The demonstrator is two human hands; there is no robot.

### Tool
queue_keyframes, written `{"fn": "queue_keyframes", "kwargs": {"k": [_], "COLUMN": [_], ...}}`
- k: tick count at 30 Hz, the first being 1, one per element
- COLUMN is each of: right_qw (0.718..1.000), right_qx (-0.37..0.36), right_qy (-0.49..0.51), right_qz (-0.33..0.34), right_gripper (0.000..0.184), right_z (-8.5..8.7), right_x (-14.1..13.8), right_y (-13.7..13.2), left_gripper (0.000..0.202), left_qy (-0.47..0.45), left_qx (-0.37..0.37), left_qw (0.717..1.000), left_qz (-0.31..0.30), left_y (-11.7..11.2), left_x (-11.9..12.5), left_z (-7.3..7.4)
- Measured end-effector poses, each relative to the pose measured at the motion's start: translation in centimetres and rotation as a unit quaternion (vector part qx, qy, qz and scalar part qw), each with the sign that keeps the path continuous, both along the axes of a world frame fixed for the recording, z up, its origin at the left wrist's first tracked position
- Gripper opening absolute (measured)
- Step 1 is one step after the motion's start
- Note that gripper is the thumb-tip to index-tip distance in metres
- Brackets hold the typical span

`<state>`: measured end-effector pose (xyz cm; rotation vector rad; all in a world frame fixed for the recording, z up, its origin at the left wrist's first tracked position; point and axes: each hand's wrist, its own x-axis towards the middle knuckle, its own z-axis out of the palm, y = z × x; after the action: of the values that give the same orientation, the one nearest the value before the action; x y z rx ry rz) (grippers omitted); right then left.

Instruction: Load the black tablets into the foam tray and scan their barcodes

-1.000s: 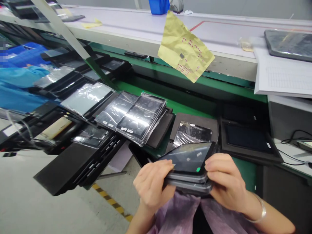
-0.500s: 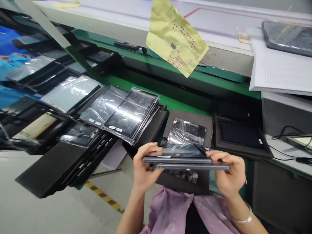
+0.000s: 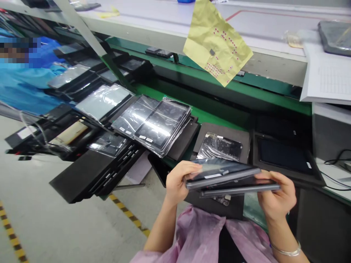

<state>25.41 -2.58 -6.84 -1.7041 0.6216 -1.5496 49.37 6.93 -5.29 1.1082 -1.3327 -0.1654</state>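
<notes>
Two grey-edged tablets lie one over the other, spread slightly apart at an angle. My left hand (image 3: 181, 182) grips the left end of the upper tablet (image 3: 219, 173), its dark screen tilted up with a small white label on it. My right hand (image 3: 275, 193) holds the right end of the lower tablet (image 3: 241, 189), whose screen is mostly hidden. Below them lies a black foam tray (image 3: 216, 208). Just beyond the tablets, a clear-bagged panel (image 3: 219, 148) rests on a dark foam pad (image 3: 222, 137).
Stacks of plastic-wrapped screens (image 3: 152, 126) and black trays lie to the left. A person in a blue sleeve (image 3: 27, 87) works at far left. A yellow sheet (image 3: 216, 42) hangs from the bench edge (image 3: 246, 62). Papers (image 3: 327, 80) lie at right.
Both tablets have tilted from nearly edge-on to showing more of their screens, and they have spread apart at the left. My hands and the view have shifted slightly right.
</notes>
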Motion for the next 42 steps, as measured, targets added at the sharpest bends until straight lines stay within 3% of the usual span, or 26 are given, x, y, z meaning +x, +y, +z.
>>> {"fn": "queue_keyframes", "kwargs": {"k": [3, 6, 8, 12, 18, 26, 33, 35, 37, 42], "right_qw": [1.000, 0.997, 0.994, 0.987, 0.986, 0.982, 0.985, 0.989, 0.985, 0.928], "right_qx": [-0.012, -0.033, -0.055, -0.077, -0.081, -0.094, -0.071, -0.078, -0.115, -0.225], "right_qy": [0.012, 0.040, 0.063, 0.093, 0.106, 0.132, 0.133, 0.104, 0.095, 0.273], "right_qz": [0.011, 0.057, 0.077, 0.103, 0.096, 0.094, 0.082, 0.074, 0.091, 0.115], "right_gripper": [0.027, 0.029, 0.033, 0.031, 0.026, 0.027, 0.021, 0.023, 0.020, 0.013], "right_z": [-0.1, -0.2, -0.3, -0.4, -0.6, -0.5, -0.3, 0.8, 3.1, 9.8], "right_x": [-0.6, -1.6, -2.4, -3.7, -3.7, -3.8, -2.5, -2.0, -2.0, -3.3], "right_y": [0.5, 1.0, 1.4, 2.0, 2.7, 3.1, 2.9, 3.0, 3.5, 5.8], "left_gripper": [0.010, 0.009, 0.010, 0.014, 0.020, 0.019, 0.025, 0.024, 0.020, 0.004], "left_qy": [-0.155, -0.322, -0.387, -0.419, -0.416, -0.355, -0.276, -0.244, -0.214, -0.208], "left_qx": [-0.047, -0.083, -0.084, -0.056, 0.009, 0.013, 0.018, 0.026, 0.028, 0.066], "left_qw": [0.983, 0.929, 0.900, 0.886, 0.897, 0.932, 0.959, 0.966, 0.970, 0.950], "left_qz": [0.089, 0.163, 0.184, 0.192, 0.150, 0.067, 0.064, 0.086, 0.114, 0.225], "left_y": [1.0, 2.0, 2.5, 3.0, 2.9, 2.1, 1.9, 1.8, 1.7, 1.7], "left_x": [-0.5, -0.7, -0.8, -1.3, -1.8, -1.4, -0.8, -0.3, 0.2, 0.7], "left_z": [3.5, 6.6, 7.8, 8.9, 9.8, 9.7, 8.7, 8.1, 7.4, 5.8]}}
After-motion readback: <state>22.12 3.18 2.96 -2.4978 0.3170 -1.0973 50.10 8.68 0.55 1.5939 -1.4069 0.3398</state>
